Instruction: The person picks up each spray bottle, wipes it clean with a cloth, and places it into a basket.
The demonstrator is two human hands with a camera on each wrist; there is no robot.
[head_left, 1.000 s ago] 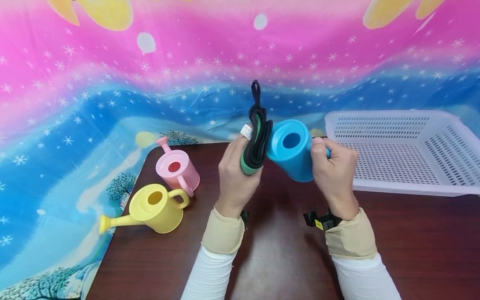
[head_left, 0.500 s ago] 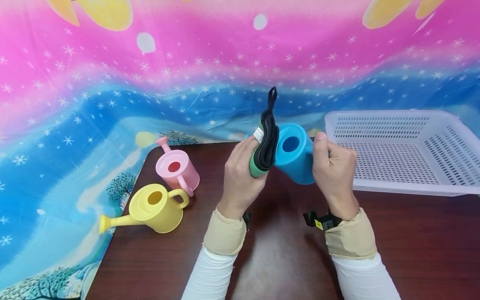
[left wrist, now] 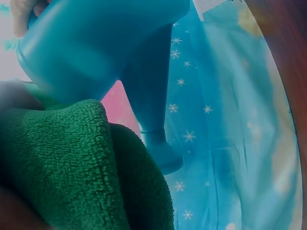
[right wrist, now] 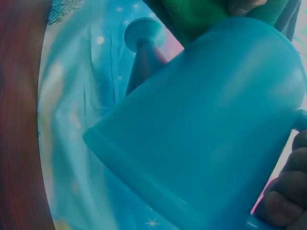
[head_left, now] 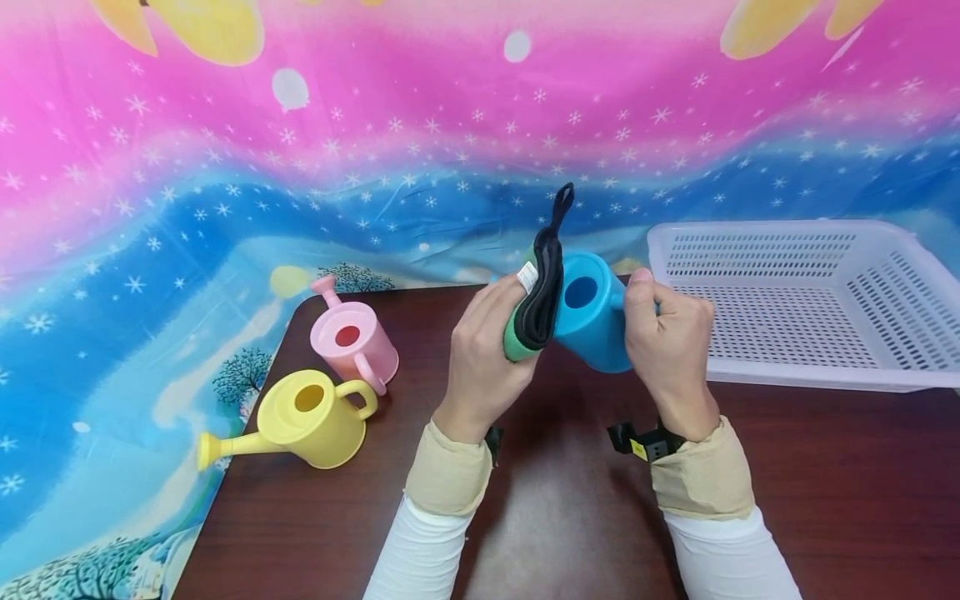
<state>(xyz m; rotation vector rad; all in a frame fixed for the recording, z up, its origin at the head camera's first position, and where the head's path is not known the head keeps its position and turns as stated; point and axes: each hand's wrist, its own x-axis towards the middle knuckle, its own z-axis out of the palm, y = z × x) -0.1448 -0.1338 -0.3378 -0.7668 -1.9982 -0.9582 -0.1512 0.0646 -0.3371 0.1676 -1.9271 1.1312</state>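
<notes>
My right hand (head_left: 670, 342) grips the handle of a blue watering can (head_left: 596, 337), holding it tilted above the table. A folded green and black cloth (head_left: 542, 292) with a hanging loop is held in my left hand (head_left: 486, 358). In the head view the cloth hides the can's left side. The right wrist view shows the green cloth (right wrist: 192, 17) against the upper part of the can (right wrist: 206, 120), with the can's spout (right wrist: 146, 57) beyond. Green terry fabric (left wrist: 62, 158) fills the lower left of the left wrist view, touching or almost touching the can (left wrist: 100, 43).
A pink watering can (head_left: 356, 342) and a yellow watering can (head_left: 313, 417) stand at the left of the dark wooden table (head_left: 555, 525). A white perforated basket (head_left: 810, 377) lies at the right. A patterned curtain (head_left: 450, 125) hangs behind.
My left hand has moved right and slightly down with the cloth, along the blue watering can. The can has shifted slightly right and down; the right hand stays almost in place.
</notes>
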